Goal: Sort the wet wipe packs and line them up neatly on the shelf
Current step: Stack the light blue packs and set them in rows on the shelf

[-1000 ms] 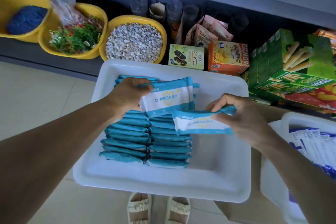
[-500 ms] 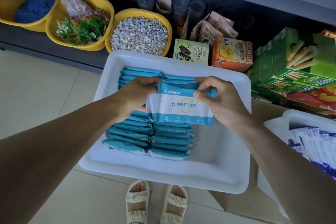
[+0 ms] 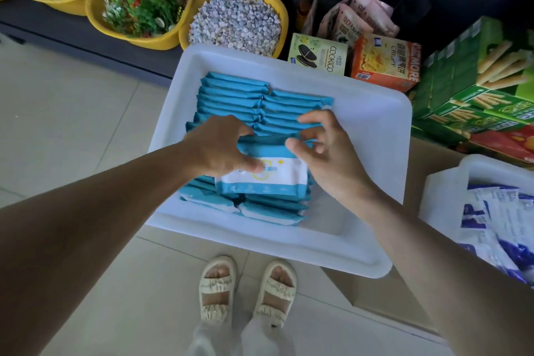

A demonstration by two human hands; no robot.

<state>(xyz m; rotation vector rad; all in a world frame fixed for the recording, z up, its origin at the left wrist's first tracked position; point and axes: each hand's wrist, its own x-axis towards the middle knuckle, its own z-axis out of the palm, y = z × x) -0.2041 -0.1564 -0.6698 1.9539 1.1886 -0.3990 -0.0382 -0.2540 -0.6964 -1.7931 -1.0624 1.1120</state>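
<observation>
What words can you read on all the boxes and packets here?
"COOKICO" on the yellow-green cookie box.
"CRISPY" and "MORE" on the orange snack box; its Chinese characters are too blurred to read.
Wet wipe pack under both hands: print too blurred.
Pink snack pouches: print too blurred.
Green biscuit-stick boxes: print too small.
Blue and white packets at right: print unreadable.
</observation>
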